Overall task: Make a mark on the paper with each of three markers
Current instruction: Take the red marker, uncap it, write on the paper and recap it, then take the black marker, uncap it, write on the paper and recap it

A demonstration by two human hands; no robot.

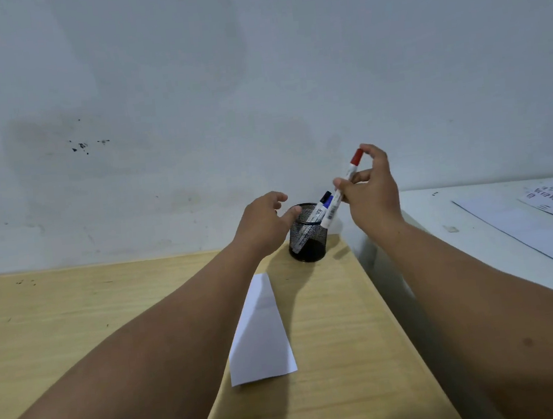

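My right hand [370,192] grips a white marker with a red cap [341,189], tilted, its lower end over the rim of a black mesh pen cup [305,240]. Two more markers stand in the cup, one with a black cap [325,196] and one with a blue cap [328,203]. My left hand [263,226] hovers beside the cup's left rim, fingers spread, thumb close to the rim, holding nothing. A white sheet of paper [262,333] lies flat on the wooden table [75,319] in front of the cup, partly covered by my left forearm.
A grey-white wall stands right behind the table. To the right, across a narrow gap, a white table [474,222] carries printed sheets [550,231]. The wooden table's right edge runs just right of the cup.
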